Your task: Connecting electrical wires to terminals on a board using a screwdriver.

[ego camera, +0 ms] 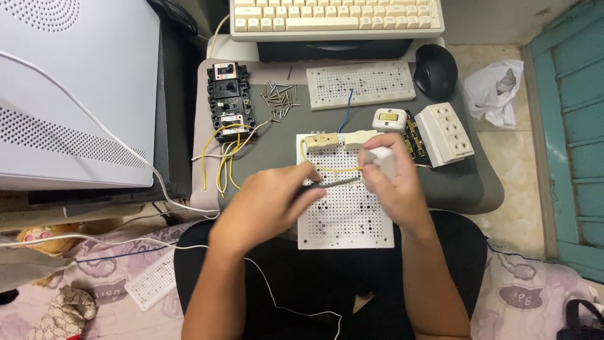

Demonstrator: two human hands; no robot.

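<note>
Holding a thin tool (332, 184) in my left hand (267, 204), grip closed on it, I point its tip at a yellow wire (330, 169) on the white pegboard (345, 217) at the tabletop's near edge. My right hand (393, 189) pinches a small white part (381, 157).

Left hand (267, 204) grips a dark tool (330, 184) over the white perforated board (346, 217); right hand (393, 186) holds a white switch (380, 157) at its one o'clock corner.
</note>
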